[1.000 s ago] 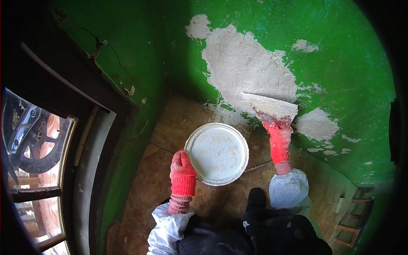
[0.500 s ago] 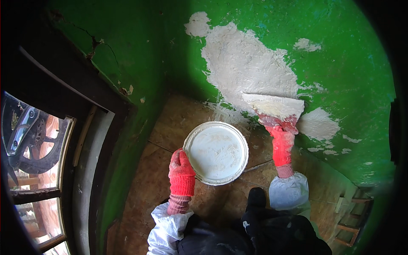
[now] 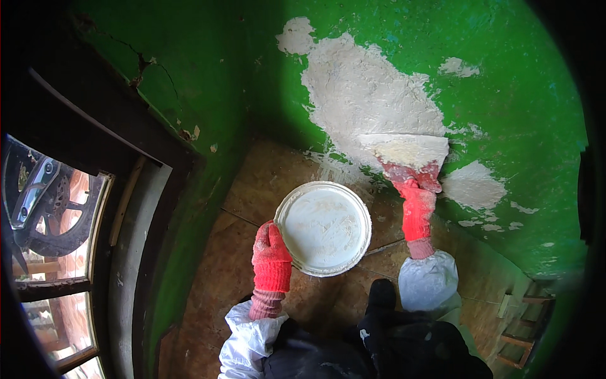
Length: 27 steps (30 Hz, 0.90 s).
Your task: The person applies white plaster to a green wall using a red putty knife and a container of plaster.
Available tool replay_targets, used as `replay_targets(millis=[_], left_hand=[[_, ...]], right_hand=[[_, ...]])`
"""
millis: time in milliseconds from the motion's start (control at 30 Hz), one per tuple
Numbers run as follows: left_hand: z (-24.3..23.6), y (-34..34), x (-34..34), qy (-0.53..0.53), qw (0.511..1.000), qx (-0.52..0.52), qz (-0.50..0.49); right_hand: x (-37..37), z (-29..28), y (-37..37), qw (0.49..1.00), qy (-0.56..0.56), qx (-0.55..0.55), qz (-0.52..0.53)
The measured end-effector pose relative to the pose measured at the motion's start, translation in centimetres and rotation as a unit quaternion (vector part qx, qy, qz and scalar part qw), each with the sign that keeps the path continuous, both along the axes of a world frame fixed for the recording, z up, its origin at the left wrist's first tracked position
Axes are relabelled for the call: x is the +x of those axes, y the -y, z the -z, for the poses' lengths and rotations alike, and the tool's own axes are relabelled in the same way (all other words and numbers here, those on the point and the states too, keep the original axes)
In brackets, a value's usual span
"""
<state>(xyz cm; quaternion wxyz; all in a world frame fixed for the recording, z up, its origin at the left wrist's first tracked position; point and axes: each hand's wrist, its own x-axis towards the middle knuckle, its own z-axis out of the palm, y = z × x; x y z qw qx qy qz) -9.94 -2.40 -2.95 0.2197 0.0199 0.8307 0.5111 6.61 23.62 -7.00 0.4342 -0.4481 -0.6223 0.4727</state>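
Observation:
My left hand (image 3: pixel 271 247), in a red knitted glove, grips the left rim of a round white bucket lid (image 3: pixel 325 230) smeared with filler. The lid is held over the floor, its inner side facing up. In my right hand (image 3: pixel 416 199), also red-gloved, is a wide putty knife (image 3: pixel 407 151) with a reddish handle part and a blade coated in off-white filler. The blade's far edge lies at the lower part of a large white filler patch (image 3: pixel 372 88) on the green wall (image 3: pixel 505 82). Contact with the wall looks likely but is hard to confirm.
A smaller filler patch (image 3: pixel 473 184) is to the right of the knife. Brown floor tiles (image 3: pixel 214 259) lie below, with my dark shoe (image 3: pixel 381 294) on them. On the left is a dark-framed glazed door (image 3: pixel 57 290); a wooden rack (image 3: pixel 521 341) stands at lower right.
The putty knife and my right hand have shifted slightly left and up along the patch. My left hand and the lid stay almost the same.

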Motion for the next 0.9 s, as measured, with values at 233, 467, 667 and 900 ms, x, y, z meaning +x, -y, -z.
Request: replay_targets(millis=[233,467,667,900], left_hand=[[0.1,0.2,-0.3,0.018,1.000,-0.007,-0.005],[-0.4,1.0,-0.1,-0.002,1.000,0.015,-0.003],[0.3,2.3,0.0,0.010,1.000,0.020,-0.017],[-1.3,3.9,0.4,0.003,0.998,0.046,-0.043]], right_hand=[[0.9,-2.4,1.6,0.996,-0.044,-0.046,0.055],[-1.7,-7.1,2.8,0.971,0.171,0.120,-0.113],[-5.3,-10.9,2.7,0.797,0.500,0.274,-0.198],[-7.3,-15.6,1.4,0.700,0.594,0.372,-0.136]])
